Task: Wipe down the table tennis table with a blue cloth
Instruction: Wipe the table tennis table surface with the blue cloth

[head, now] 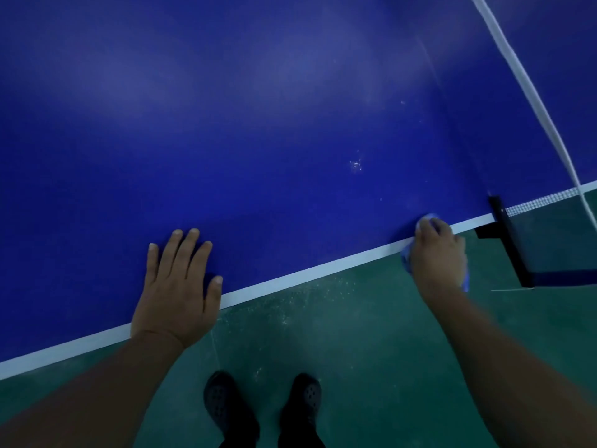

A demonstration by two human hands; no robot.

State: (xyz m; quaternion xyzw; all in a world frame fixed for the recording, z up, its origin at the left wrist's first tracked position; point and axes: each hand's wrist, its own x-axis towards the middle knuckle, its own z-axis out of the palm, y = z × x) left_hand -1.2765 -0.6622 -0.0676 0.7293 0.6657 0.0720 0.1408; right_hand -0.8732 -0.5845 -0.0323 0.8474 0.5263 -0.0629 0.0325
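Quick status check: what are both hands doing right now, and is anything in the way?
Left hand flat on table, holding nothing. Right hand grips blue cloth at the white edge line. Net clamp close beside it; white specks unwiped.

Open table (258,108) leftward, net post (507,237) perhaps blocking right

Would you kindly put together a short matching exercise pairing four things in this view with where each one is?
Things:
1. left hand
2. right hand
3. blue cloth
4. net post

Places:
A. clamped at the table's side, right of the cloth
B. flat on the blue table, fingers spread
C. bunched under a hand at the white edge line
D. gripping the cloth at the table's edge

Pairs: 1-B, 2-D, 3-C, 4-A
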